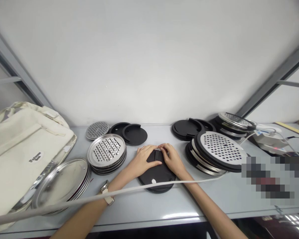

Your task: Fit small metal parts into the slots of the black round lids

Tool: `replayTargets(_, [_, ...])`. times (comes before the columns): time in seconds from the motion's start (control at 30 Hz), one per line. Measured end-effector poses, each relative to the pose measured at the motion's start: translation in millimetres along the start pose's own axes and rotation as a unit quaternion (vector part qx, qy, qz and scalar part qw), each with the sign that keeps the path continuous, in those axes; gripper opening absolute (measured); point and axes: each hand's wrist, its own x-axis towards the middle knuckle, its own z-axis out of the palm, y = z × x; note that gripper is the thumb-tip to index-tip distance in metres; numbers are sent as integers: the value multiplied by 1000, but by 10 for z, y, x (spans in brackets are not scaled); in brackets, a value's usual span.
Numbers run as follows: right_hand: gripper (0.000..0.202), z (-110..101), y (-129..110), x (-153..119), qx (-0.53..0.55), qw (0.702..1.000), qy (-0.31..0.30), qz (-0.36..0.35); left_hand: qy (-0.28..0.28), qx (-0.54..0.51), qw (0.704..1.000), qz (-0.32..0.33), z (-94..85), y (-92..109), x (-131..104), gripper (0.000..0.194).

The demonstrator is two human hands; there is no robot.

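Observation:
A round black disc point(158, 176) lies on the grey table between my hands, with a small white spot near its front edge. My left hand point(144, 161) rests over its left back side, thumb stretched across it and fingertips at the back edge. On the right, my right hand point(170, 157) has its fingers bent and pressed together at the same back edge, by a small shiny piece point(157, 149). The fingertips of both hands nearly meet there. What the right fingers pinch is too small to make out.
Stacked metal grater discs point(106, 151) and steel plates point(62, 181) stand left, beside a cream bag point(27, 149). Black discs point(188, 128) lie at the back; more grater stacks point(223, 149) stand right. A white cable point(139, 187) crosses the view in front.

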Motion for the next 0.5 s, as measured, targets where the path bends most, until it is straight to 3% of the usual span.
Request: replayTargets(0.5, [18,7,1,7,-30,999,8,23,8,-7,1000,-5,36,-51,2,51])
